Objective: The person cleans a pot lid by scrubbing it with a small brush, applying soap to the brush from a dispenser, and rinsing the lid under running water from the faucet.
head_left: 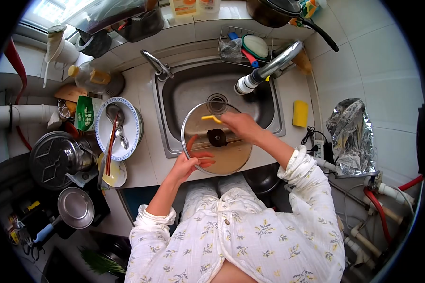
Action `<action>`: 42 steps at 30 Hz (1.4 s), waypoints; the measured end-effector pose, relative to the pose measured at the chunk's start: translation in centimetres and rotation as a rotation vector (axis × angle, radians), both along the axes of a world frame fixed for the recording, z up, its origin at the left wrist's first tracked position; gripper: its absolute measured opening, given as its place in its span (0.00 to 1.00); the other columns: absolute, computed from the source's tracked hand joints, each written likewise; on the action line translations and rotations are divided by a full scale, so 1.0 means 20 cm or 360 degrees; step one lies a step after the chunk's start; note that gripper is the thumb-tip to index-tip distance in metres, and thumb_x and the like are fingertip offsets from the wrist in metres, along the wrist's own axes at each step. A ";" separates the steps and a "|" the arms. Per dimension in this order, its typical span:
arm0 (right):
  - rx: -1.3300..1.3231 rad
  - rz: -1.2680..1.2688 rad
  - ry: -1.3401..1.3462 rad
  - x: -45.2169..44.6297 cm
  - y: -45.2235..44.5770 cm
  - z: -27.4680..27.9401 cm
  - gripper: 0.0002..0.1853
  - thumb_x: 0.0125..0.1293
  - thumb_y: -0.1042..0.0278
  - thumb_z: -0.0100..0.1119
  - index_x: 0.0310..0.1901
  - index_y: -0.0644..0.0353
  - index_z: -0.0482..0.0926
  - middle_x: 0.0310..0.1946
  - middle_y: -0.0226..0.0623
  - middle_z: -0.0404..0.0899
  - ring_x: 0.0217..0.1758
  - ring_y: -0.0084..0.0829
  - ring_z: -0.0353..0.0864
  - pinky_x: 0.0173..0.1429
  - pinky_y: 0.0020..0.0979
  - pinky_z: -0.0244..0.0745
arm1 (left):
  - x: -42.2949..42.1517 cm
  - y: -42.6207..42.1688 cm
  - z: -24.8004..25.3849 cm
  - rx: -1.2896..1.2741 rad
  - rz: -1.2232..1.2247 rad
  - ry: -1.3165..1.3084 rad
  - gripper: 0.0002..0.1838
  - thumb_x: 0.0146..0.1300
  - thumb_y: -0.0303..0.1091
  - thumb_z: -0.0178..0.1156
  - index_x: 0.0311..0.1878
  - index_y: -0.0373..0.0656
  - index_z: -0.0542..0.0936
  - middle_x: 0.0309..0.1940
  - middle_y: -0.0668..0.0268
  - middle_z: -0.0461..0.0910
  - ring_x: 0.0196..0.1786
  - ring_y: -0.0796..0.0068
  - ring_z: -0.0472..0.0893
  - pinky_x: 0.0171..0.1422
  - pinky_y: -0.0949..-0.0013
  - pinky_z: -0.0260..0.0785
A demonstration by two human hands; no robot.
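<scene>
A round glass pot lid [236, 158] with a metal rim and a dark knob at its middle is held over the front edge of the steel sink [184, 94]. My left hand [186, 165] grips the lid's left rim, with fingers visible through the glass. Above the upper part of the lid, my right hand [241, 125] is closed on a thin yellow piece [211, 118], whose exact kind I cannot make out. Behind the lid, the sink drain [217, 100] is partly covered.
A chrome faucet [269, 66] reaches over the sink's right side. A yellow sponge [300, 113] lies on the right counter. Left are stacked plates [133, 150] with spoons and red chopsticks [112, 141]. A wire rack [226, 54] stands behind the sink.
</scene>
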State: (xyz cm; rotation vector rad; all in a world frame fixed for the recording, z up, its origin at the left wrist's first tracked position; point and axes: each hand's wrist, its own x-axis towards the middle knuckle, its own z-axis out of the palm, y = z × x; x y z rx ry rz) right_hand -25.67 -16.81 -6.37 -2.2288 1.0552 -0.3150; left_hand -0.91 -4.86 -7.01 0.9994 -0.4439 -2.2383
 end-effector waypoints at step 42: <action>-0.0161 -0.0712 -0.0092 0.02 -0.07 -0.31 0.09 0.66 0.61 0.54 0.34 0.57 0.72 0.24 0.48 0.75 0.30 0.54 0.75 0.32 0.49 0.65 | -0.31 0.16 -0.02 -0.0379 0.0559 -0.0399 0.47 0.55 0.13 0.42 0.75 0.61 0.39 0.56 0.53 0.72 0.53 0.62 0.79 0.56 0.63 0.74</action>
